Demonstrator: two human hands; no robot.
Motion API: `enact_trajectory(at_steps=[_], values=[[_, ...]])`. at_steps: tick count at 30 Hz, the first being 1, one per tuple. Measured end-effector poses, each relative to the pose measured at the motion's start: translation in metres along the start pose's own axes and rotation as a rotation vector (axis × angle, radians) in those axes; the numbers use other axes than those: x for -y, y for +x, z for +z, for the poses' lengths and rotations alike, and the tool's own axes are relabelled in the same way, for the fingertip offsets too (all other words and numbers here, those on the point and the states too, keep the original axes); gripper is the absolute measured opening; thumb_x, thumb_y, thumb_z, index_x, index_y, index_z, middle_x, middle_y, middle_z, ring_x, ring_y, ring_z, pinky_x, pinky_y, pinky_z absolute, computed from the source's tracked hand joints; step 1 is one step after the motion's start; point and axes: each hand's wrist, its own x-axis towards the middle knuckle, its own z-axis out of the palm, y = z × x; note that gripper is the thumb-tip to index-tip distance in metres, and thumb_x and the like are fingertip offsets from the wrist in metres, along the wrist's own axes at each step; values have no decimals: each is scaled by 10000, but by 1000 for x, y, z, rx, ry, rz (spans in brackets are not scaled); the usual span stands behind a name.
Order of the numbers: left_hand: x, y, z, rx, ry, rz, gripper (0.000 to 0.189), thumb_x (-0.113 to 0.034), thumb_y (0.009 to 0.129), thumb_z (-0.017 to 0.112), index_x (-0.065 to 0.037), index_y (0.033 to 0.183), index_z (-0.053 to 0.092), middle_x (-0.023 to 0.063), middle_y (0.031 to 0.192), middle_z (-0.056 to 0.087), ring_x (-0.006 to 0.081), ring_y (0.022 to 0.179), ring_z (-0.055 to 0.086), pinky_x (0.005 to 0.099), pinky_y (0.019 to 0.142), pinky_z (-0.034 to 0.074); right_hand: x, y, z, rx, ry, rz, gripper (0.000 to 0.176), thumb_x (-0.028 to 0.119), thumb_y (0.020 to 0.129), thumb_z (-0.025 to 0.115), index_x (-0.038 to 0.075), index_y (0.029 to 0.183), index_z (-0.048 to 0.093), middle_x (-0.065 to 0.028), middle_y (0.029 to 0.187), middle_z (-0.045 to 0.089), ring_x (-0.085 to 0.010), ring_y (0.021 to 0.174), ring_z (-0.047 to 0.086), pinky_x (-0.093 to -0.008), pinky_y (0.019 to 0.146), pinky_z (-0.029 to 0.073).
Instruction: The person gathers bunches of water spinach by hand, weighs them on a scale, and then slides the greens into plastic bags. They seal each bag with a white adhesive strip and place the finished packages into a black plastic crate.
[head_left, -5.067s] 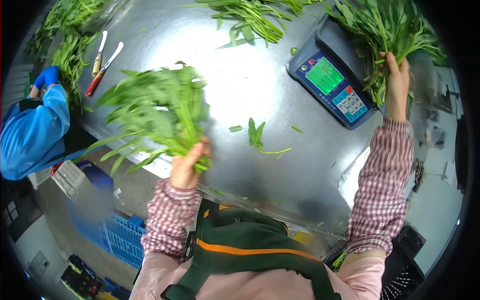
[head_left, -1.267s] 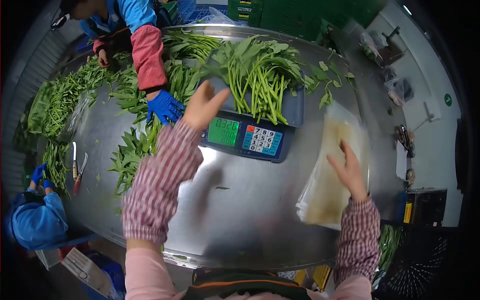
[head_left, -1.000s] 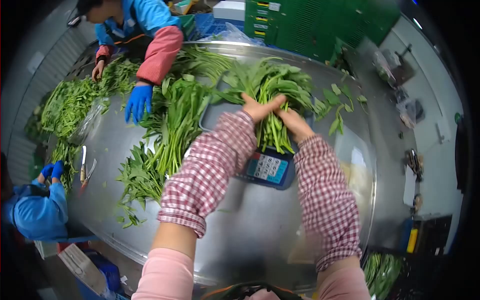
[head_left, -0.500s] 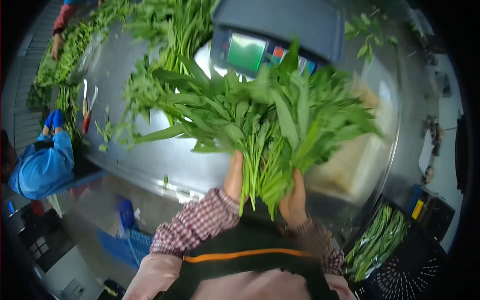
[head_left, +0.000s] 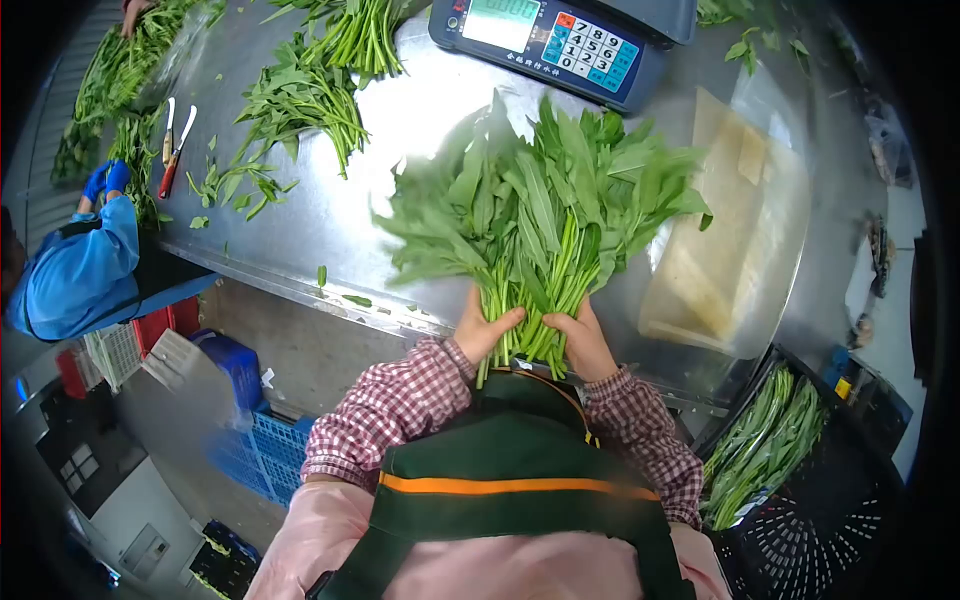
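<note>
A big bunch of leafy green vegetables (head_left: 540, 215) fans out over the near edge of the metal table (head_left: 330, 225), its cut stems pointing at my apron. My left hand (head_left: 484, 325) is wrapped round the stems from the left, thumb across the front. From the right, my right hand (head_left: 583, 338) grips the same stems, its thumb also in front. Both hands' other fingers are hidden behind the bunch. Just beyond the leaves stands a digital scale (head_left: 560, 50) with a number keypad and a lit display.
More greens (head_left: 300, 95) lie in piles at the back left, near two knives (head_left: 176, 150). A co-worker in blue sleeves and gloves (head_left: 85, 260) is at the left. Plastic bags (head_left: 725, 240) lie on the right. A black crate (head_left: 800, 500) holds bagged greens (head_left: 765, 440).
The bunch has drawn back from the scale, uncovering its keypad. Its stems are gathered closer together, and my thumbs now show in front of them. The view has shifted.
</note>
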Motion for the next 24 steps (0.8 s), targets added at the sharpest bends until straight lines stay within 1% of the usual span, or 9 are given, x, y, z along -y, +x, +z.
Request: enact_trajectory(at_steps=[4, 7, 8, 11, 14, 19, 21, 22, 24], values=[[38, 7, 1, -350, 296, 149, 1041, -218, 751, 701, 95, 1323, -110, 264, 1325, 252, 288, 1230, 290, 314, 1039, 210, -4, -4, 12, -187, -129, -163, 639, 52, 771, 615, -15, 1275, 227, -123, 1202, 414, -193, 1071, 448, -298, 911, 379], [30, 3, -1, -390, 356, 202, 1043, -228, 756, 692, 96, 1319, -124, 274, 1324, 249, 296, 1240, 270, 315, 1047, 182, 1, 0, 31, -346, -247, -261, 754, 110, 760, 662, -52, 1291, 152, -164, 1253, 364, -219, 1107, 419, -312, 925, 372], [29, 3, -1, -357, 347, 252, 957, -339, 798, 624, 146, 1315, -20, 344, 1370, 87, 381, 1307, 110, 373, 1076, 108, -2, 3, 37, -409, -346, -313, 777, 115, 755, 669, -53, 1297, 138, -167, 1260, 358, -220, 1112, 416, -312, 923, 374], [38, 28, -6, -248, 282, 203, 806, -313, 855, 551, 146, 1314, 74, 319, 1358, 179, 363, 1286, 188, 378, 1063, 152, -17, 23, 39, -428, -403, -384, 782, 111, 732, 686, -22, 1313, 181, -157, 1246, 394, -209, 1073, 456, -312, 886, 401], [-33, 14, 27, -13, 49, 361, 451, -228, 907, 470, 32, 1244, 321, 187, 1192, 451, 278, 1095, 448, 349, 938, 342, 33, 5, 56, -385, -371, -310, 681, 53, 706, 687, 6, 1274, 315, -119, 1144, 492, -204, 992, 513, -306, 858, 415], [-163, -4, 135, 427, 387, 847, 368, -253, 878, 506, 7, 1124, 425, 214, 1038, 522, 317, 982, 517, 381, 805, 410, 161, -67, -6, -571, -538, -1046, 626, 20, 712, 681, -22, 1238, 344, -119, 1119, 509, -186, 981, 528, -287, 828, 436], [-189, 16, 198, 559, 249, 847, 400, -296, 870, 501, 16, 1109, 423, 231, 1013, 536, 323, 983, 522, 374, 818, 411, 197, -80, -53, -479, -381, -997, 539, 57, 770, 608, -10, 1242, 355, -99, 1112, 526, -183, 965, 534, -301, 843, 429], [-176, 41, 226, 649, 108, 788, 391, -257, 900, 473, 37, 1154, 425, 98, 1032, 544, 157, 921, 512, 264, 841, 400, 205, -79, -84, -443, -282, -951, 552, 68, 770, 615, -3, 1250, 352, -101, 1122, 523, -188, 970, 534, -304, 852, 428], [-149, 77, 253, 697, 104, 368, 409, -257, 888, 485, 30, 1173, 424, 120, 1070, 549, 181, 948, 529, 274, 853, 408, 195, -65, -138, -449, -148, -779, 586, 97, 772, 628, 12, 1273, 336, -111, 1154, 504, -201, 1004, 520, -314, 870, 424]])
